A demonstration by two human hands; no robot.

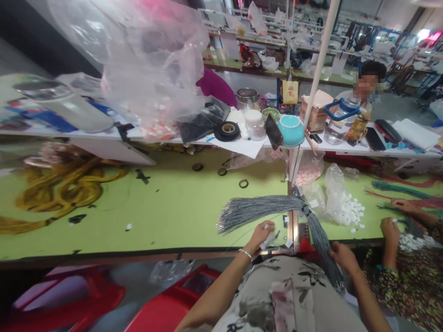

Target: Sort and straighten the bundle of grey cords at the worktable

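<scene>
A long bundle of thin grey wires (263,210) lies across the green table, tied with a dark band. Its tail bends over the table's front edge and hangs beside my lap. My left hand (259,237) is just in front of the fanned wire ends, fingers closed around something small, whitish and partly see-through, whose kind is unclear. At the hanging tail is my right hand (342,256), its fingers curled against the grey wires and seeming to pinch some. Small white pieces (352,210) are piled by a clear bag, right of the bundle.
A metal strip (295,230) crosses the table near the bundle. Yellow wires (62,189) are heaped at left, and black tape rolls (243,183) lie farther back. The shelf (249,148) holds a turquoise bowl (290,130). A co-worker's hands (391,230) are at right; red chairs (166,304) stand below.
</scene>
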